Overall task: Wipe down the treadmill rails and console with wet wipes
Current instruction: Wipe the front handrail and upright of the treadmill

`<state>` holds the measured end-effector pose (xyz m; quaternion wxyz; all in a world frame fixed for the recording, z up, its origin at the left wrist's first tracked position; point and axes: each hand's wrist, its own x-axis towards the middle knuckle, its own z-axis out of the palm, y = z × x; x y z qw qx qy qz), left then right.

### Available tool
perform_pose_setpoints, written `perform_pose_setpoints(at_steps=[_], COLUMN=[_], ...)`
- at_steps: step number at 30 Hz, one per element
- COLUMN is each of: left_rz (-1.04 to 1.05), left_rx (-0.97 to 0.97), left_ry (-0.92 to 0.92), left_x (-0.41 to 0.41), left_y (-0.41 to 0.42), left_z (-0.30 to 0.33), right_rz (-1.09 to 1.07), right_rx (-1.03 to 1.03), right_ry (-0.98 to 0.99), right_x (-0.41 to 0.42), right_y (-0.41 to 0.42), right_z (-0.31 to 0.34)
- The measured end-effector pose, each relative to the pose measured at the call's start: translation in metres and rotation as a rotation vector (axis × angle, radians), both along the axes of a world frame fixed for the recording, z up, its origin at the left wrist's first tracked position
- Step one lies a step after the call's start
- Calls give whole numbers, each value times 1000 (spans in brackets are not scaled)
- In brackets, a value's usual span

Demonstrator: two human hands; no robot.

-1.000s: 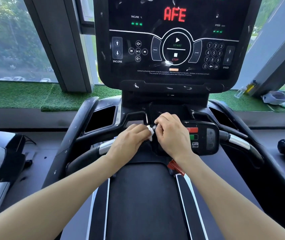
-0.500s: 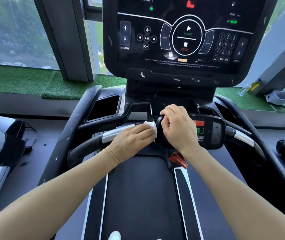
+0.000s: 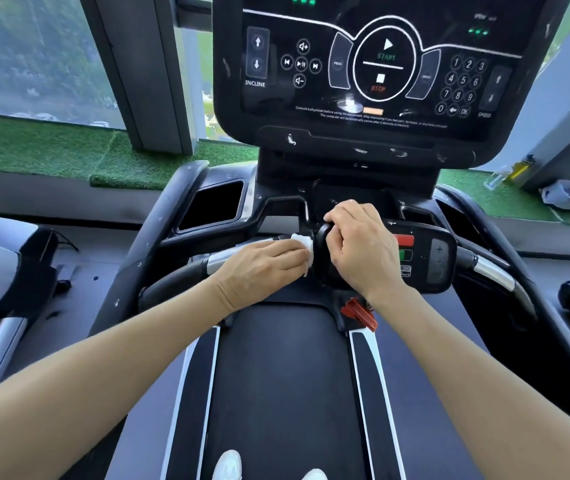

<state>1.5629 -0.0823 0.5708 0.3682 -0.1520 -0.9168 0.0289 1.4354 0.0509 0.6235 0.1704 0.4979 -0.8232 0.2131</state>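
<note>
Wet wipe [image 3: 303,242]: a small white wad pressed on the left handlebar where it meets the centre control pod, just below the middle of the view.
My left hand [image 3: 265,264]: lies palm-down over the wipe, fingers curled on it, so my left grip is grasping the wipe; only its white edge shows at my fingertips, toward 3 o'clock.
My right hand [image 3: 356,247]: just beside the left at its 3 o'clock, fingers wrapped over the black rounded left end of the control pod [image 3: 425,258]; my right grip is clenched around that end.
Left handlebar [image 3: 221,263]: a silver sensor section, then black foam running off toward 8 o'clock.
Right handlebar [image 3: 493,271]: silver, then black, curving toward 4 o'clock from the pod.
Pod face: red and green buttons beside my right hand, a plus key further right.
Console [image 3: 380,71]: at 12 o'clock, dark screen with START, STOP, INCLINE, SPEED and a number pad; streaks and smudges on its lower edge.
Safety clip [image 3: 358,311]: red, hanging under the pod at 6 o'clock from my right wrist.
Belt [image 3: 276,375]: black, running to 6 o'clock, with my white shoes [image 3: 228,464] at the bottom edge.
</note>
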Motion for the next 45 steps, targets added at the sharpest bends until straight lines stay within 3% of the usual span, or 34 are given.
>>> perform_pose_setpoints(at_steps=[22, 27, 31, 35, 40, 45], left_rz=[31, 84, 131, 159, 195, 278], left_rx=[-48, -94, 88, 343, 408, 589], left_ry=[-23, -49, -36, -163, -219, -206], left_x=[-12, 23, 9, -9, 10, -8], left_y=[16, -4, 8, 16, 7, 22], left_z=[-6, -10, 3, 0, 1, 18], right_rz=[3, 6, -4, 4, 15, 15], right_rx=[14, 9, 10, 20, 28, 41], right_ry=[62, 66, 64, 69, 56, 51], right_x=[0, -1, 0, -1, -1, -2], right_y=[1, 1, 1, 1, 3, 2], right_z=[0, -1, -2, -1, 1, -2])
